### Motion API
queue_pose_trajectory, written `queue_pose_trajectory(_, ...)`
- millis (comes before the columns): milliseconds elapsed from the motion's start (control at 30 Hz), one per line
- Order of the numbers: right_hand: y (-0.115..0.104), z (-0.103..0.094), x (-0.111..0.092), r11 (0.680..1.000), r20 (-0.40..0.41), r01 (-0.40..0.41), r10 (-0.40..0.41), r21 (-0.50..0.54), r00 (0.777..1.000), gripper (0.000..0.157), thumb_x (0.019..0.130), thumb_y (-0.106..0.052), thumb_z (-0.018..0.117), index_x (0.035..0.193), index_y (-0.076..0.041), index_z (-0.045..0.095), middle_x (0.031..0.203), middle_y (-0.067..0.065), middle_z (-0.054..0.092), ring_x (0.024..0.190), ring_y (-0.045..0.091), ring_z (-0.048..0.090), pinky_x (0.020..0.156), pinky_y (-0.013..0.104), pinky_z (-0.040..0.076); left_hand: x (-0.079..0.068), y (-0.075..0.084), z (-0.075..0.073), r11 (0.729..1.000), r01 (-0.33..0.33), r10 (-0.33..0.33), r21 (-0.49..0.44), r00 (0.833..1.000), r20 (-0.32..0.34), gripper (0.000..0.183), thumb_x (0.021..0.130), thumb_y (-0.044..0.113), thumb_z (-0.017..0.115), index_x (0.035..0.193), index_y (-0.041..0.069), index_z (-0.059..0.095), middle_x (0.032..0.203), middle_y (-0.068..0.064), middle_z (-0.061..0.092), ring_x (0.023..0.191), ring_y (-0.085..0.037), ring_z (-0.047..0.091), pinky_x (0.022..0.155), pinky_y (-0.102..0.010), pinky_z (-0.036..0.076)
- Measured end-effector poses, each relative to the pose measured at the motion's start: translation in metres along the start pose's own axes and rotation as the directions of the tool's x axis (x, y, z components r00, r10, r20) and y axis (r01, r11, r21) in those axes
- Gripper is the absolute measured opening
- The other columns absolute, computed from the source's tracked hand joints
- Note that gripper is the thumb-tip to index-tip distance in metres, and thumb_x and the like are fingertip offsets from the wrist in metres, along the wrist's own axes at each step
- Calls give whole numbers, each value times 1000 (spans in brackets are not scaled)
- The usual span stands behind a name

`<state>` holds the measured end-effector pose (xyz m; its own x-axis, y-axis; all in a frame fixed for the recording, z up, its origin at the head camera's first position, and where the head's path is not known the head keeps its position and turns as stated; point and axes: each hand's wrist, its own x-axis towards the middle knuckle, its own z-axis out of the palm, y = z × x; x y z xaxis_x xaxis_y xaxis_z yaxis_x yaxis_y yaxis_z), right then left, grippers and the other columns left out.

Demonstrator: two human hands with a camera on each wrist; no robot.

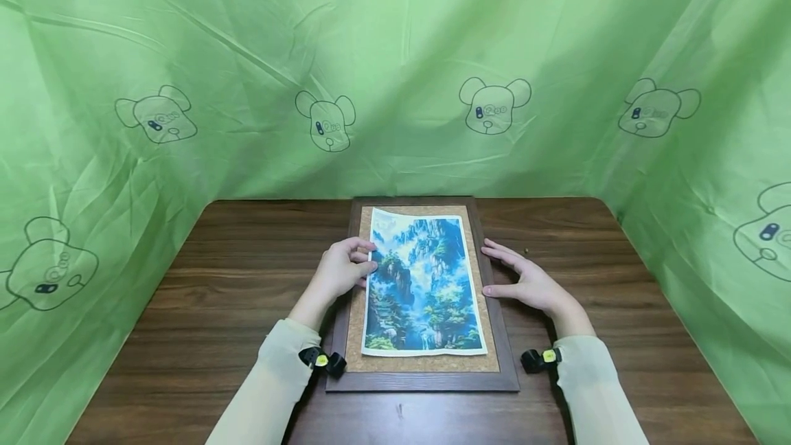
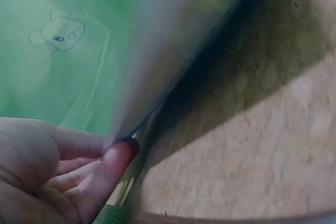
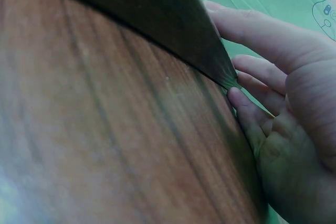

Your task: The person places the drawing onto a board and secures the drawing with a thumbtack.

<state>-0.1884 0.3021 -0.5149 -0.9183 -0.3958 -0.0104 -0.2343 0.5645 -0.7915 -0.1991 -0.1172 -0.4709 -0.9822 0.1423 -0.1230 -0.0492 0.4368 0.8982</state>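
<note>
A printed landscape picture (image 1: 426,280), blue mountains with green trees and a white border, lies slightly askew over a cork board (image 1: 432,364) with a dark wooden frame (image 1: 423,382). My left hand (image 1: 338,270) pinches the picture's left edge between thumb and fingers. In the left wrist view that sheet (image 2: 173,40) rises off the cork (image 2: 257,161) and throws a shadow on it. My right hand (image 1: 531,286) touches the frame's right side with thumb and fingers spread. Seen from the right wrist, its fingertips meet the outer side of the frame (image 3: 152,14).
The board rests on a brown wood-grain table (image 1: 241,307), its far end near the table's back edge. Green cloth (image 1: 408,33) printed with bear heads hangs behind and along both sides. Each wrist wears a small black camera (image 1: 334,364).
</note>
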Motion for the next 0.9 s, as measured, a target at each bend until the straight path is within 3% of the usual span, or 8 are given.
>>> queue_pose_trajectory(500, -1, 0, 3, 1000, 3, -6, 6, 31, 1000, 90, 91, -37, 92, 167, -19, 48, 180, 5, 29, 165, 42, 20, 127, 73, 18, 4, -6, 0, 996, 5, -1, 94, 999, -44, 35, 99, 8, 82, 132, 12, 74, 110, -8, 77, 78, -19, 77, 72, -38, 66)
queue_pose_trajectory(900, -1, 1, 1, 999, 8, -4, 4, 52, 1000, 89, 91, -34, 92, 167, -17, 48, 180, 6, 29, 165, 42, 21, 126, 74, 18, 6, -10, 1, 994, -2, 8, 108, 999, -50, 36, 99, 7, 82, 133, 12, 74, 110, -8, 77, 80, -19, 76, 73, -39, 66)
